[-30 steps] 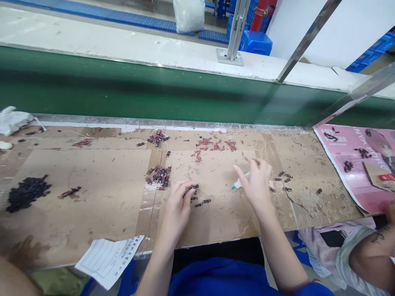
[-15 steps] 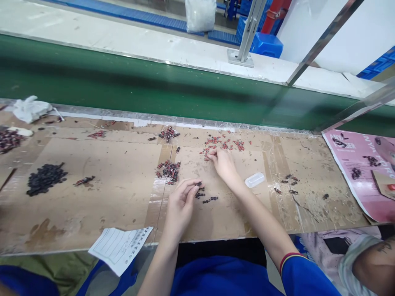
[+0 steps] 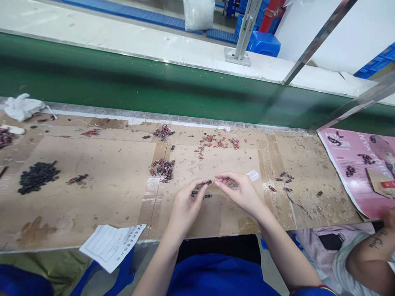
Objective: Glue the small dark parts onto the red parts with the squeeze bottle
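Observation:
My left hand (image 3: pixel 187 201) pinches a small black part (image 3: pixel 210 181) between thumb and fingertips, above the cardboard-covered table (image 3: pixel 123 205). Up against it, the fingertips of my right hand (image 3: pixel 242 193) are closed on a tiny red piece (image 3: pixel 213 183); its exact shape is too small to make out. Below the left fingers lie a few dark parts (image 3: pixel 207 196), partly hidden by the hand. Farther back is a scatter of small red pieces (image 3: pixel 220 144). Left of my hands sits a heap of red-and-black parts (image 3: pixel 163 168). A clear plastic tray (image 3: pixel 253 175) is partly behind my right hand.
At the left is a pile of black pieces (image 3: pixel 38 176). A paper sheet (image 3: pixel 112 246) overhangs the front edge. Several dark parts (image 3: pixel 284 179) and a pink poster (image 3: pixel 345 172) lie to the right. A green wall (image 3: pixel 154 86) runs along the back. Another person's arm (image 3: pixel 370 255) shows at lower right.
My right hand has come back from the red pieces toward my left hand, with a red piece in its fingertips. The left hand still holds the black part, now slightly farther right.

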`<state>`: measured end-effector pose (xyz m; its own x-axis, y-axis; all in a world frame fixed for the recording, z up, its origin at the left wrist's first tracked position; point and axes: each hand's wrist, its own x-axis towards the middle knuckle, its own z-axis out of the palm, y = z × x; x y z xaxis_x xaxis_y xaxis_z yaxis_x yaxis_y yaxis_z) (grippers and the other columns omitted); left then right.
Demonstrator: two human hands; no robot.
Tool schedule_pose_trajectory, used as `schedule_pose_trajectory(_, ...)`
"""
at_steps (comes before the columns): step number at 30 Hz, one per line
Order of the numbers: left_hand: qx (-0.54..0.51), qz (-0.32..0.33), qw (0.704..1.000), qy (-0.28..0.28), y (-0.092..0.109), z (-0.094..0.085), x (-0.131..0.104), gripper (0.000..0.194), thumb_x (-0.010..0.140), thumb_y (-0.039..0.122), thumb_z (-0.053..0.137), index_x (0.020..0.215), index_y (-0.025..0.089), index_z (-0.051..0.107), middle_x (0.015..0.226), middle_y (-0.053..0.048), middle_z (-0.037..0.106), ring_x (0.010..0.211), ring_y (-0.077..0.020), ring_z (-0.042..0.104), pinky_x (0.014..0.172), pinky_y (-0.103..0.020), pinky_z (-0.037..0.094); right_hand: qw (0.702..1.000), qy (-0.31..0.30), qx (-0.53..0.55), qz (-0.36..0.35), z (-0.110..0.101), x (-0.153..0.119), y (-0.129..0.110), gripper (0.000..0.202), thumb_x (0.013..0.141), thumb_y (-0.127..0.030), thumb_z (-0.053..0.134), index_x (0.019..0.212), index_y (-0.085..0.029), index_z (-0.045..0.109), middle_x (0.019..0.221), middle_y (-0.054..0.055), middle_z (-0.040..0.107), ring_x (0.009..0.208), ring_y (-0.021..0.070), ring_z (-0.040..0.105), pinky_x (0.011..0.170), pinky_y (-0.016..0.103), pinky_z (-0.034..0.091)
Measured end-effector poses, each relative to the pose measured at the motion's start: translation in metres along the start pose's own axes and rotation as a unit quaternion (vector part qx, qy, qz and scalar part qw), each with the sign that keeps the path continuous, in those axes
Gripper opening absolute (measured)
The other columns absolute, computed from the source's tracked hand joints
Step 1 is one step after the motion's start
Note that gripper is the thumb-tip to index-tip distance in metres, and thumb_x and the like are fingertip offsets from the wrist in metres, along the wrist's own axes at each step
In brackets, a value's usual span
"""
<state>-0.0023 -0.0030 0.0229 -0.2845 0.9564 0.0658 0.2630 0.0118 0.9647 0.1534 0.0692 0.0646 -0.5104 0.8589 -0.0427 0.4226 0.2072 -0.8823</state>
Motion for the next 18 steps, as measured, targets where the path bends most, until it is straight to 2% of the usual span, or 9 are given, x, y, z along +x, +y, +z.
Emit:
schedule_pose_trajectory(4, 0.003, 0.013, 1.0, -0.009, 0.001, 0.004, -0.002, 0.016, 0.085, 0.028, 0.058, 0.093, 0.021, 0.071, 0.093, -0.005, 0.076, 0.088, -0.0185, 0.071, 0.085, -0.032, 0.056, 1.0, 0.008, 0.023, 0.011, 0.0, -0.001, 0.006, 0.01, 0.08, -0.023, 0.065, 0.082, -0.019, 0.074, 0.079, 0.004, 0.075, 0.074, 0.0162, 0.068, 0.07, 0.027, 0.054)
schedule_pose_trajectory(8, -0.008, 0.007, 1.0, -0.023, 0.002, 0.007, -0.003, 0.017, 0.084, 0.029, 0.059, 0.091, 0.02, 0.071, 0.091, -0.006, 0.076, 0.086, -0.0189, 0.071, 0.084, -0.032, 0.057, 1.0, 0.026, 0.017, 0.006, 0.0, -0.003, 0.01, 0.008, 0.079, -0.018, 0.065, 0.08, -0.017, 0.073, 0.075, 0.004, 0.073, 0.071, 0.0153, 0.067, 0.068, 0.026, 0.054)
schedule_pose_trajectory(15, -0.098, -0.072, 0.992, -0.046, 0.003, 0.013, -0.002, 0.021, 0.078, 0.035, 0.065, 0.087, 0.017, 0.072, 0.087, -0.008, 0.076, 0.08, -0.0198, 0.071, 0.079, -0.032, 0.059, 0.999, 0.043, 0.02, -0.006, 0.001, -0.009, 0.013, 0.008, 0.078, -0.016, 0.065, 0.078, -0.018, 0.073, 0.075, 0.004, 0.072, 0.069, 0.0147, 0.067, 0.066, 0.026, 0.054)
schedule_pose_trajectory(18, -0.092, -0.07, 0.992, -0.048, 0.003, 0.015, -0.002, 0.02, 0.078, 0.033, 0.065, 0.087, 0.017, 0.073, 0.087, -0.008, 0.076, 0.081, -0.0202, 0.071, 0.08, -0.033, 0.059, 0.998, 0.059, 0.024, 0.005, 0.003, -0.011, 0.014, 0.009, 0.077, -0.015, 0.064, 0.077, -0.018, 0.073, 0.074, 0.004, 0.073, 0.068, 0.0152, 0.067, 0.066, 0.027, 0.055)
